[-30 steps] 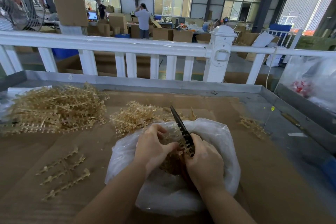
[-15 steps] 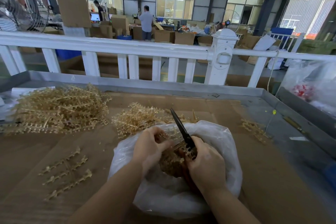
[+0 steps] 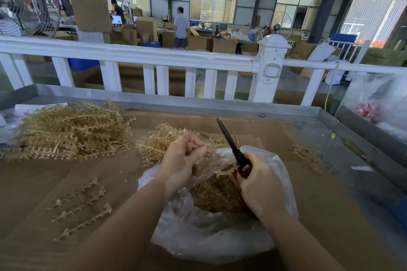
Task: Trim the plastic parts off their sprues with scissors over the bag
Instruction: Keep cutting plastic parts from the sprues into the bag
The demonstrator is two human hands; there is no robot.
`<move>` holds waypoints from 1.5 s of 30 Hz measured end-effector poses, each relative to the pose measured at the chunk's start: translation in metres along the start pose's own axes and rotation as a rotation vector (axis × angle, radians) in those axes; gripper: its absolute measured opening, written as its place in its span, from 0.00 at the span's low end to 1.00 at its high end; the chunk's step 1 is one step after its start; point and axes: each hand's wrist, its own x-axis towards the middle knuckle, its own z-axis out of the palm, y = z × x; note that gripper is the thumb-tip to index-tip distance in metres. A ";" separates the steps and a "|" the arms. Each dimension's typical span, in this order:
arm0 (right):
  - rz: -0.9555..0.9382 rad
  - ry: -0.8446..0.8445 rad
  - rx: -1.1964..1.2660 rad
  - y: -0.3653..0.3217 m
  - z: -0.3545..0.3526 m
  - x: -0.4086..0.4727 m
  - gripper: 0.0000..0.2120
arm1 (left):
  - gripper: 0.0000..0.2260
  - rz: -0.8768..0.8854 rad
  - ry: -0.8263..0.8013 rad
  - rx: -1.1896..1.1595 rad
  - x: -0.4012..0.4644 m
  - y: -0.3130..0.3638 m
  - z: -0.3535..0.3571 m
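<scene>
Over the mouth of the clear plastic bag [image 3: 220,233], at lower centre of the frame, the right hand [image 3: 259,185] grips the black scissors [image 3: 233,147], blades together, long axis running up and slightly left with the tip pointing away toward the white railing [image 3: 136,55]. The left hand [image 3: 182,160] is curled round a pale sprue [image 3: 222,166] held just left of the blades. Trimmed tan parts [image 3: 215,196] fill the bag. It lies on a cardboard-covered table [image 3: 55,182] with a metal rim; a sprue pile [image 3: 70,130] sits at left, a smaller heap [image 3: 158,143] behind the hands, loose sprues [image 3: 81,209] at lower left. Beyond the railing lies a warehouse floor with cardboard boxes [image 3: 200,43].
</scene>
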 end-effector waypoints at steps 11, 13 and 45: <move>0.284 -0.230 0.748 -0.004 -0.006 0.014 0.07 | 0.03 0.049 -0.160 0.033 0.008 0.003 -0.013; 0.295 -0.313 0.774 -0.006 -0.007 0.015 0.09 | 0.03 0.024 -0.212 -0.007 0.008 0.003 -0.012; 0.229 -0.115 0.707 -0.016 -0.001 0.009 0.13 | 0.17 -0.437 -0.057 -0.325 -0.002 -0.029 0.014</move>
